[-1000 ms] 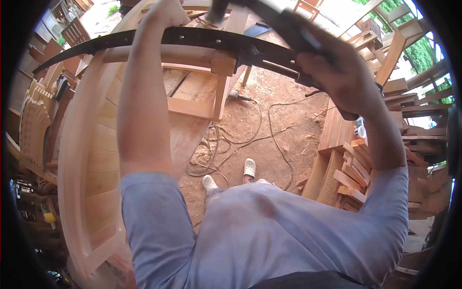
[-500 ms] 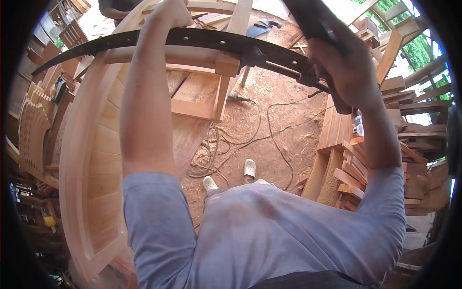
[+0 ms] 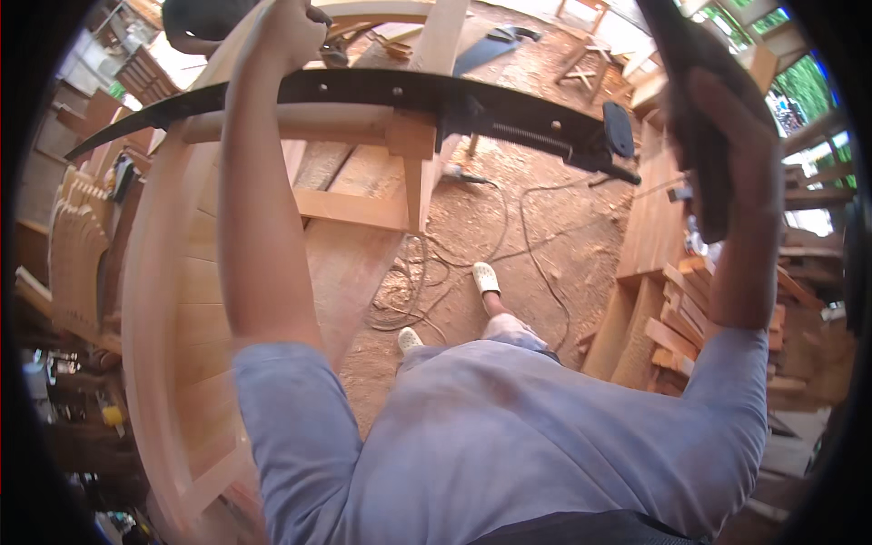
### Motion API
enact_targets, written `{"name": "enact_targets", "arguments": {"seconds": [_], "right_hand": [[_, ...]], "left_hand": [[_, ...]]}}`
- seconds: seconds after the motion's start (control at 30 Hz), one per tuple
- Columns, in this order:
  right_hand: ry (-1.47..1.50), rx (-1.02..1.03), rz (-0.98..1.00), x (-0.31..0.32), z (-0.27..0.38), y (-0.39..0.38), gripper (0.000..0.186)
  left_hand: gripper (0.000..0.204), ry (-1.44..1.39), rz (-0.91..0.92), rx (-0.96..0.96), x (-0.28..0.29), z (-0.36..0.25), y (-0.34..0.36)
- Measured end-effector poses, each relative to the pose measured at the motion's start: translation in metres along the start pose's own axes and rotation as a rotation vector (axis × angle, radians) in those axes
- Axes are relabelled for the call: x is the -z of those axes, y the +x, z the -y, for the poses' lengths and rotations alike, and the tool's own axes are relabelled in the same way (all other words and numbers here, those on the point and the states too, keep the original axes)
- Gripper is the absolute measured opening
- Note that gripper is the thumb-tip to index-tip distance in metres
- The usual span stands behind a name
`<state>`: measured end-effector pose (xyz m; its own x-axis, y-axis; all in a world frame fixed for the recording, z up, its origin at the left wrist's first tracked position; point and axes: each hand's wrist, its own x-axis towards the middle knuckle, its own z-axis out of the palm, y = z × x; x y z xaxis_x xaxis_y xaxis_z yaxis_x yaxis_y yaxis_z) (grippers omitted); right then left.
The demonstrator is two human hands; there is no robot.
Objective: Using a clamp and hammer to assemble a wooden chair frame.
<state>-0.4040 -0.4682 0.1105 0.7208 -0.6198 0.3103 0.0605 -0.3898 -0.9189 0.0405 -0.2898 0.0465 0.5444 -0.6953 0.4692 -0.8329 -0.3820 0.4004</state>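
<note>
A sawdust floor (image 3: 581, 227) strewn with cables lies below the long black clamp (image 3: 427, 95), which lies across a curved wooden frame (image 3: 159, 300). Lumber stacks (image 3: 690, 318) stand right of it. The left hand (image 3: 291, 27), fingers closed, grips the frame above the clamp. The right hand (image 3: 727, 145), raised right of it, clasps a dark tool (image 3: 690, 82), partly cut off.

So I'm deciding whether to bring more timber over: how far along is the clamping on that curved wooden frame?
Done: the curved pale wooden frame already carries its cross rails. In hand: the long black metal bar clamp lies across the frame's top rail, the left hand resting by it, while the right hand grips a dark tool. Left: whether the clamp is tight cannot be told. Cut boards sit stacked on the right.
</note>
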Motion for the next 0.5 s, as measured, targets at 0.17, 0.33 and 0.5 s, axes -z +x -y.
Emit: {"name": "enact_targets", "arguments": {"seconds": [0.17,0.33,0.5], "right_hand": [[0.057,0.027,0.099,0.06,-0.015,0.054,0.046],[-0.06,-0.083,0.164,0.109,-0.091,0.134,0.044],[0.066,-0.022,0.415,0.094,-0.157,0.194,0.044]], "left_hand": [[0.022,-0.179,-0.295,0.073,0.007,-0.02,-0.028],[0.018,-0.301,-0.48,0.339,0.013,-0.098,-0.061],[0.018,-0.148,-0.339,0.597,0.008,-0.172,-0.083]]}}
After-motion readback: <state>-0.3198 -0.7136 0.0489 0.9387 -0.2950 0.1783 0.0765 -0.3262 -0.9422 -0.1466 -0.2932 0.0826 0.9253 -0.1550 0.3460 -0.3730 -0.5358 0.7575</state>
